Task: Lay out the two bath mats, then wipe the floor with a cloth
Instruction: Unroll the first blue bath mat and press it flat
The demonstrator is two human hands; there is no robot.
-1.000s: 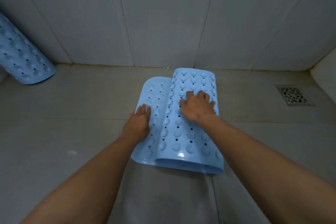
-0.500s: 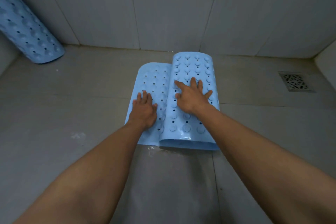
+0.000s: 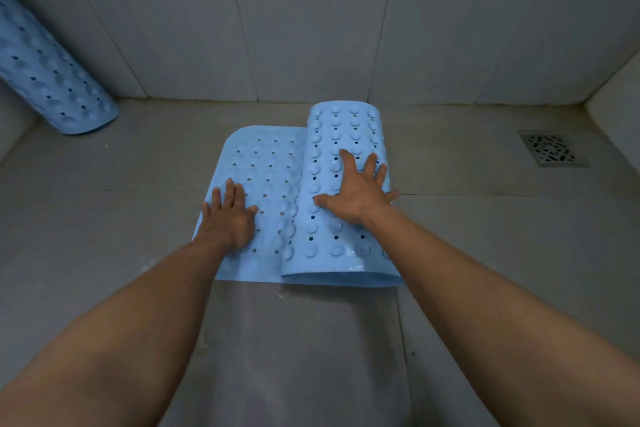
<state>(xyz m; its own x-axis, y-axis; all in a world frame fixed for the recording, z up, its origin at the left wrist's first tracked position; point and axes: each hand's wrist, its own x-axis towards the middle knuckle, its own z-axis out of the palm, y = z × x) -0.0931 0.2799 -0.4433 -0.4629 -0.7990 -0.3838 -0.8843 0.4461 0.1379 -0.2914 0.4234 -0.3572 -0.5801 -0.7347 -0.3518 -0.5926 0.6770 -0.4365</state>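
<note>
A light blue bath mat (image 3: 266,166) with holes and suction cups lies on the grey floor in the middle, its left part flat and its right part still curled into a roll (image 3: 346,128). My left hand (image 3: 230,218) presses flat on the unrolled part near its left edge. My right hand (image 3: 356,189) rests with spread, straight fingers on top of the roll. A second blue bath mat (image 3: 48,76), rolled up, leans in the far left corner against the wall. No cloth is in view.
Grey tiled walls (image 3: 311,17) close off the back, about a hand's length behind the mat. A metal floor drain (image 3: 550,149) sits at the right. A low ledge rises at the far right edge. Bare floor tiles (image 3: 104,218) surround the mat.
The roll has shifted right under my right hand, exposing more flat mat. My left hand stays pressed on the flat part, and my right hand's fingers have spread wider.
</note>
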